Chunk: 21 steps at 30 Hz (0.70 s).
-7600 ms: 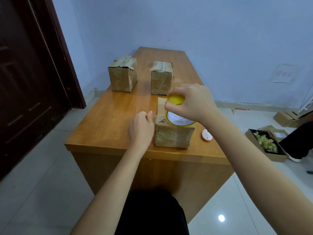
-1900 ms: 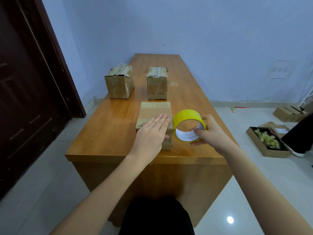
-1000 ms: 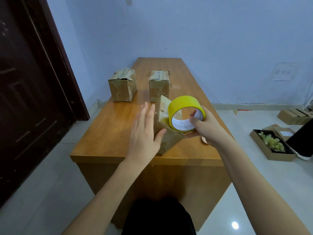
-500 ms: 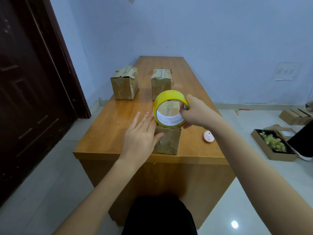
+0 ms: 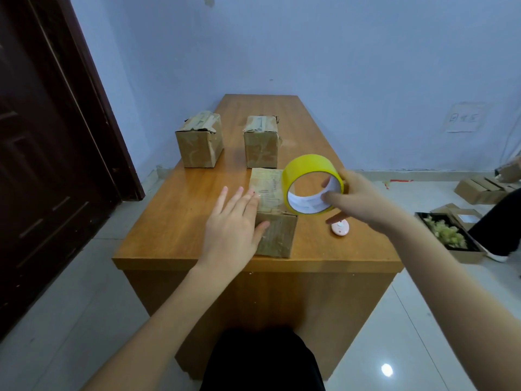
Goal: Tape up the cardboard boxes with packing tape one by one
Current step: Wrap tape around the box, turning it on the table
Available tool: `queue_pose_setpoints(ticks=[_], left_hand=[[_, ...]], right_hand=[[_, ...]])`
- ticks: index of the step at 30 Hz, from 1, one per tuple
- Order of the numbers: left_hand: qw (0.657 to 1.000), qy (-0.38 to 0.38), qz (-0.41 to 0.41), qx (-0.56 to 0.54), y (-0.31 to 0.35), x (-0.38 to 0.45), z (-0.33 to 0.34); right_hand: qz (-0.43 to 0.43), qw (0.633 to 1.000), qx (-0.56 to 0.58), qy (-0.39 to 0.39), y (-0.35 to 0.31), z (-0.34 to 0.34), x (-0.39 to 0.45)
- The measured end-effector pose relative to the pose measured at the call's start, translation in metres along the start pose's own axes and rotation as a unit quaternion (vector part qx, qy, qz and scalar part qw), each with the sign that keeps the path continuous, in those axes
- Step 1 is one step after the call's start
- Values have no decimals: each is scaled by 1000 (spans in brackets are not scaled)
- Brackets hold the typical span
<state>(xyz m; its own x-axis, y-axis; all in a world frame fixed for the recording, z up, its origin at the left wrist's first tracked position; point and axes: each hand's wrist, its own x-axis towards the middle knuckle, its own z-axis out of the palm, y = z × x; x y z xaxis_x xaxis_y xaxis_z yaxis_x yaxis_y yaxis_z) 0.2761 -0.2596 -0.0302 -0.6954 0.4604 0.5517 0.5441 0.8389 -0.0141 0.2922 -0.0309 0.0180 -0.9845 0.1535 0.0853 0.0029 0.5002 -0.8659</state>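
Three cardboard boxes stand on the wooden table, and none can yet be called finished from what shows. Nearest, close to the table's front edge, sits the box in hand; its top looks closed and flat, but whether fresh tape lies across it cannot be told. The left hand rests against that box's left side, fingers straight and spread. The right hand grips the yellow packing tape roll, fingers hooked through its core, holding it above the box's right edge; no pulled strip is visible. A small pink round object lies on the table just right of the box. Farther back, toward the left edge, stand the left rear box and the right rear box, both with rumpled, uneven tops. Judging by this, the near box is mid-job and both rear boxes probably remain.
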Motion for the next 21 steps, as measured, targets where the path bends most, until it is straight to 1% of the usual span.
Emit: queue_pose_setpoints(ticks=[3, 7, 9, 11, 13, 16, 21], left_hand=[[1000, 9, 4, -20, 1, 3, -1], [996, -9, 86, 10, 14, 9, -4], [995, -17, 94, 21, 16, 9, -1], [996, -20, 83, 28, 17, 9, -2], [997, -5, 72, 9, 19, 8, -1], [997, 24, 77, -8, 18, 8, 2], [996, 36, 83, -7, 14, 6, 5]], right_hand=[[6, 997, 70, 13, 8, 20, -3], [24, 989, 138, 48, 7, 32, -2], [29, 991, 124, 37, 6, 30, -2], [30, 994, 106, 24, 8, 24, -2], [12, 994, 109, 13, 9, 19, -1], [-17, 996, 90, -12, 10, 11, 1], [-21, 999, 30, 18, 23, 2, 0]])
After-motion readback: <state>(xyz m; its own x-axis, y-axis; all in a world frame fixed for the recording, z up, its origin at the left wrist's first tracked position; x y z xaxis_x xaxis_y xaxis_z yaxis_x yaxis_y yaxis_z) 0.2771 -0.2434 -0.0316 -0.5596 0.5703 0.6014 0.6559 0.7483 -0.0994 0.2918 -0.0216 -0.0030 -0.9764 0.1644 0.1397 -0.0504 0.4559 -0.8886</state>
